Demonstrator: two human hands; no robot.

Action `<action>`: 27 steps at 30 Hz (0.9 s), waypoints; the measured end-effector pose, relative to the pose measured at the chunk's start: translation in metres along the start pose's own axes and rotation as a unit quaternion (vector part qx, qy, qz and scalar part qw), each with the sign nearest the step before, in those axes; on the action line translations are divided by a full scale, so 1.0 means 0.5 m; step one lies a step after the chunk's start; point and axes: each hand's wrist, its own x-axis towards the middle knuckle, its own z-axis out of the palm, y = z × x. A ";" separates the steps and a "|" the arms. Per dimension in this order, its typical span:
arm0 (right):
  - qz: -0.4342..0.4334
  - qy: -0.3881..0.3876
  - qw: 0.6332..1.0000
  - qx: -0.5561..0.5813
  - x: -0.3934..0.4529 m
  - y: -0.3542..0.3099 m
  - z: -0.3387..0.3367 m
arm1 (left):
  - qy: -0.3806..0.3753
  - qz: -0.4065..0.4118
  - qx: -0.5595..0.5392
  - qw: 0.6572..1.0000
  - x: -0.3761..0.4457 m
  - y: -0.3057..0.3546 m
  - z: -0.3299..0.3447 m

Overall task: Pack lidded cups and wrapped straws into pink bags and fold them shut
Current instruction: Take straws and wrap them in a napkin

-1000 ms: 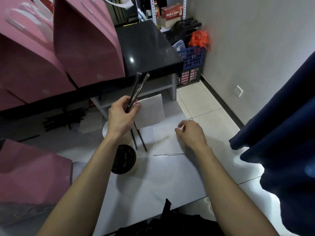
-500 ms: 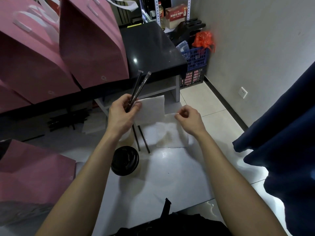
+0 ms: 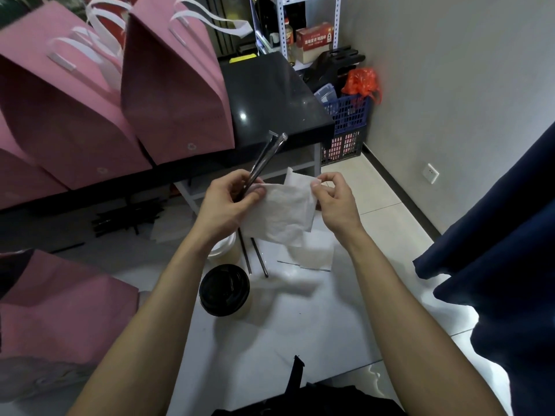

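Observation:
My left hand [image 3: 226, 202] grips two black wrapped straws [image 3: 264, 162] that point up and right, and its thumb also pins a white napkin [image 3: 277, 214]. My right hand [image 3: 335, 199] pinches the napkin's upper right corner, so the napkin hangs between both hands. Below them a cup with a black lid [image 3: 224, 289] stands on the white table [image 3: 300, 325]. A white-lidded cup [image 3: 222, 249] is partly hidden under my left wrist. Several pink bags [image 3: 174, 94] with white handles stand on the black counter [image 3: 270, 97]; another pink bag [image 3: 63, 304] lies at the left.
More napkins [image 3: 312, 256] lie flat on the table under my hands. A pile of black wrapped straws [image 3: 126, 217] sits at the left under the counter. A blue crate [image 3: 348, 121] stands by the wall. Dark blue cloth [image 3: 504, 250] hangs at the right.
My right hand has picked a napkin off the table stack and lifted it up to my left hand. The left hand rose slightly with the straws.

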 end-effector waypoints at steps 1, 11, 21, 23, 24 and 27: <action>0.009 -0.010 1.000 0.012 -0.006 -0.007 0.007 | 0.004 -0.013 -0.007 1.000 0.002 0.000 0.004; 0.049 0.036 0.998 -0.025 -0.041 -0.039 0.015 | 0.091 -0.119 -0.045 0.988 0.005 0.013 0.015; -0.071 0.000 0.984 -0.161 -0.065 -0.093 0.092 | 0.138 -0.165 -0.229 0.949 -0.015 0.000 0.041; -0.079 -0.033 0.983 -0.162 -0.073 -0.096 0.107 | 0.154 -0.153 -0.255 0.942 -0.018 -0.003 0.041; -0.082 -0.049 0.983 -0.158 -0.078 -0.096 0.112 | 0.162 -0.145 -0.262 0.940 -0.020 -0.002 0.038; -0.080 -0.095 0.981 -0.146 -0.089 -0.105 0.126 | 0.183 -0.119 -0.241 0.946 -0.031 0.005 0.024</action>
